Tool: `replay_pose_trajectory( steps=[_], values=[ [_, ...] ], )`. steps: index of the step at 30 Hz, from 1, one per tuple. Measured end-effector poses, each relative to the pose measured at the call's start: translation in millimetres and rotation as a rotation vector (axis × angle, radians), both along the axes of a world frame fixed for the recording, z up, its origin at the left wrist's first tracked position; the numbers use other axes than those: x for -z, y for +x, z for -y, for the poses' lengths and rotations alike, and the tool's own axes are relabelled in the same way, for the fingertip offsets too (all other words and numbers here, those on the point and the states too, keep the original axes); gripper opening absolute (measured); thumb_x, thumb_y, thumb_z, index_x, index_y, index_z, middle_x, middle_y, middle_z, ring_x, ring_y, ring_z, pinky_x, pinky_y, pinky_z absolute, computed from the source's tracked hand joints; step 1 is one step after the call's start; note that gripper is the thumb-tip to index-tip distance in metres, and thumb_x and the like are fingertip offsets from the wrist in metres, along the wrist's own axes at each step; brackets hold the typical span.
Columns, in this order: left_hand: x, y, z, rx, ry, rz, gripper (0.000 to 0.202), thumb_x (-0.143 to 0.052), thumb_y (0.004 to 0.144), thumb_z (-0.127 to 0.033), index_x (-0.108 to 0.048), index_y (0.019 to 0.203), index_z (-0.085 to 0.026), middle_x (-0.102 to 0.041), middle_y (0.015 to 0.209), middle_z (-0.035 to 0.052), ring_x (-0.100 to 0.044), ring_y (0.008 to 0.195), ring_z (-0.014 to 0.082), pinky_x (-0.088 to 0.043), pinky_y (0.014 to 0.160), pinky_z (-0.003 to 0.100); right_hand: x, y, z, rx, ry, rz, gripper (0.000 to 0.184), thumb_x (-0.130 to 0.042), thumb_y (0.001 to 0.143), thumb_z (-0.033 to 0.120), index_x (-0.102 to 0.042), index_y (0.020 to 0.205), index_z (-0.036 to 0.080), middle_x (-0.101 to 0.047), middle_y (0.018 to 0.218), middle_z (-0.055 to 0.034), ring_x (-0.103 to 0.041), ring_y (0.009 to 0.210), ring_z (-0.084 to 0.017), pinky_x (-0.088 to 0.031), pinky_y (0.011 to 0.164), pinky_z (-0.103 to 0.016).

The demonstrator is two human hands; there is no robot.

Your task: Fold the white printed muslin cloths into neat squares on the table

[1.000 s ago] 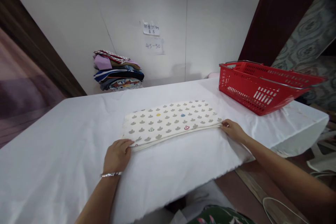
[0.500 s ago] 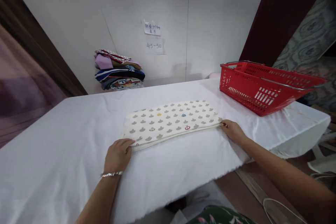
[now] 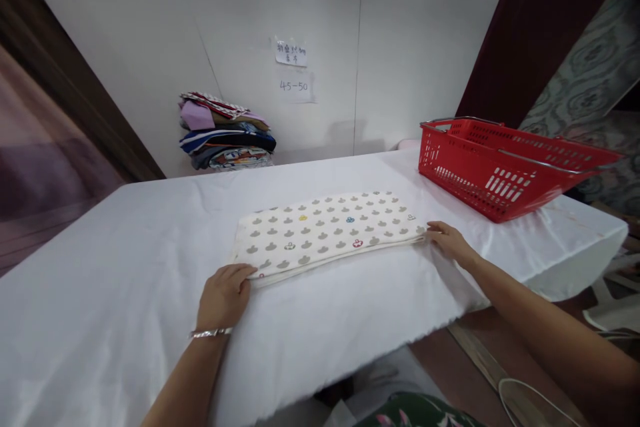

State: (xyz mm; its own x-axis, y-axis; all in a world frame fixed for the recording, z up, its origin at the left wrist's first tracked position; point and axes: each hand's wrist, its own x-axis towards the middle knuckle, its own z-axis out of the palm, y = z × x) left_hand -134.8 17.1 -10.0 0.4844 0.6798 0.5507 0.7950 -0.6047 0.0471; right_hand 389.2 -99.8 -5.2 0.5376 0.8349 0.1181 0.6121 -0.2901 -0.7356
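Note:
A folded white cloth (image 3: 327, 230) printed with grey shapes and a few coloured ones lies flat on the table, its layered edge towards me. My left hand (image 3: 225, 297), with a silver bracelet at the wrist, is closed on the near left corner, fingers on top and thumb at the edge. Just off the near right corner is my right hand (image 3: 450, 242), its fingers slightly apart and holding nothing.
A red plastic basket (image 3: 500, 173) with metal handles stands at the table's right side. A pile of folded fabrics (image 3: 227, 133) sits at the back left against the wall. Two paper signs (image 3: 295, 87) hang on the wall. White cloth covers the table (image 3: 125, 280).
My right hand has let go of the cloth's near right corner and shifted slightly right, its fingers loosening. My left hand keeps its place on the left corner.

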Motion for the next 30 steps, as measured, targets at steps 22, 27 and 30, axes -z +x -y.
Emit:
replay_pose_trajectory(
  steps=[22, 27, 30],
  values=[
    [3.2, 6.2, 3.7, -0.127, -0.054, 0.064, 0.030, -0.042, 0.073, -0.019, -0.069, 0.084, -0.020, -0.068, 0.092, 0.0047, -0.058, 0.090, 0.0231, -0.046, 0.080, 0.038, -12.5, -6.3, -7.7, -0.109, -0.077, 0.262, 0.035, -0.058, 0.070, 0.033, -0.061, 0.102, 0.019, -0.064, 0.096, -0.0084, -0.059, 0.085, -0.023, -0.047, 0.073, -0.034],
    [-0.2, 7.8, 7.3, -0.112, -0.087, 0.048, 0.030, -0.042, 0.074, -0.016, -0.069, 0.086, -0.021, -0.067, 0.094, 0.0039, -0.057, 0.092, 0.0218, -0.046, 0.082, 0.037, -10.3, -17.3, -0.2, -0.559, 0.113, 0.674, 0.037, -0.046, 0.076, 0.021, -0.059, 0.111, 0.020, -0.057, 0.119, -0.0083, -0.051, 0.110, -0.023, -0.039, 0.095, -0.042],
    [-2.3, 8.8, 9.2, -0.108, -0.102, 0.044, 0.031, -0.041, 0.074, -0.014, -0.068, 0.087, -0.021, -0.067, 0.095, 0.0038, -0.057, 0.092, 0.0215, -0.046, 0.082, 0.037, -0.6, -13.7, 3.1, -0.630, 0.102, 0.717, 0.040, -0.042, 0.077, 0.019, -0.058, 0.114, 0.020, -0.060, 0.115, -0.0079, -0.054, 0.106, -0.022, -0.042, 0.093, -0.042]
  ],
)
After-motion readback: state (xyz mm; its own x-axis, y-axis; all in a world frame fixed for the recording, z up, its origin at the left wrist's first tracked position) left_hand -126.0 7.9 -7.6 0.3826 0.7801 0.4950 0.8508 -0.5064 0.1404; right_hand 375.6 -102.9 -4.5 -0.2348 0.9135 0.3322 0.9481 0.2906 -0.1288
